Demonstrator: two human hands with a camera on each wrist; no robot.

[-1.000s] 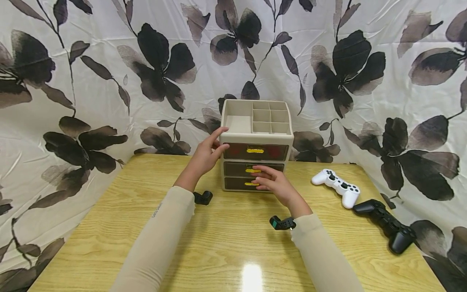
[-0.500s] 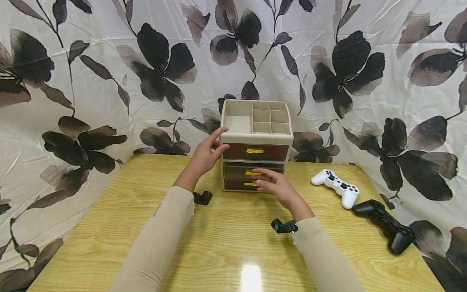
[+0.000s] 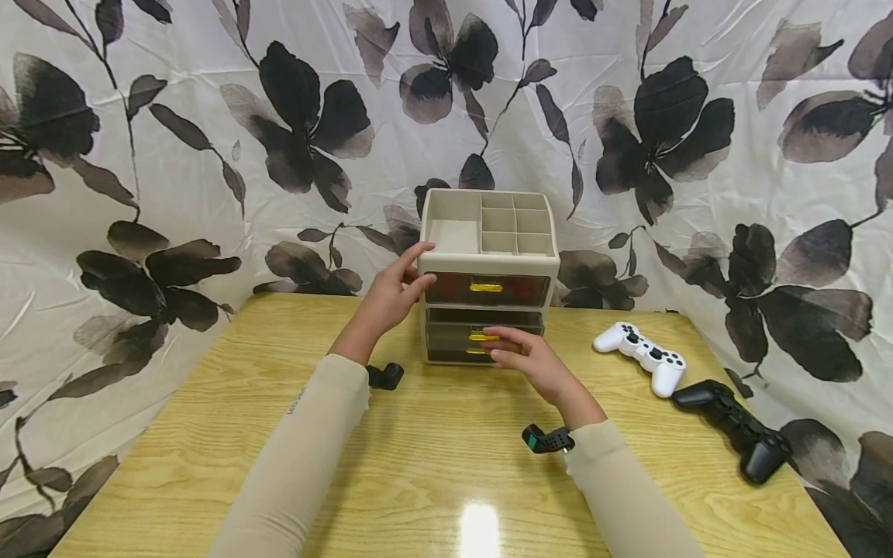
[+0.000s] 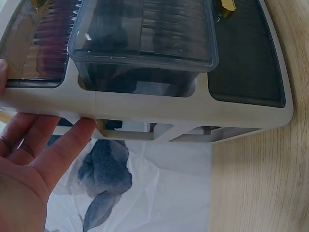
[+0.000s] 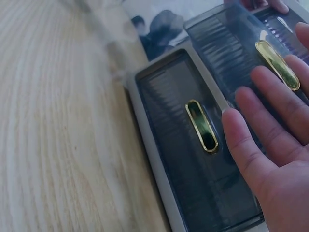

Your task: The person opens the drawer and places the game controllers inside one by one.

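Note:
A cream desktop organizer [image 3: 488, 262] with dark see-through drawers stands at the back of the table. My left hand [image 3: 386, 301] rests on its left front corner, with fairly straight fingers against the side and the thumb at the front. The middle drawer [image 4: 142, 43] sticks out of the frame. My right hand [image 3: 533, 360] pinches its gold handle [image 5: 277, 65]; the thumb is mostly cut off in the right wrist view. The bottom drawer [image 5: 188, 159] is pushed in, and so is the top drawer [image 3: 453, 289], which has something reddish behind its front.
A white game controller [image 3: 642, 356] lies right of the organizer on the wooden table [image 3: 446, 465]. Nearer the right edge lies a black game controller [image 3: 732, 430]. A floral cloth [image 3: 335, 46] hangs behind. The organizer's top has one large and several small compartments [image 3: 515, 225].
The middle drawer has slid out toward me, and its handle now appears lower, close above the bottom one. My right hand has moved back with it. My left hand stays at the corner.

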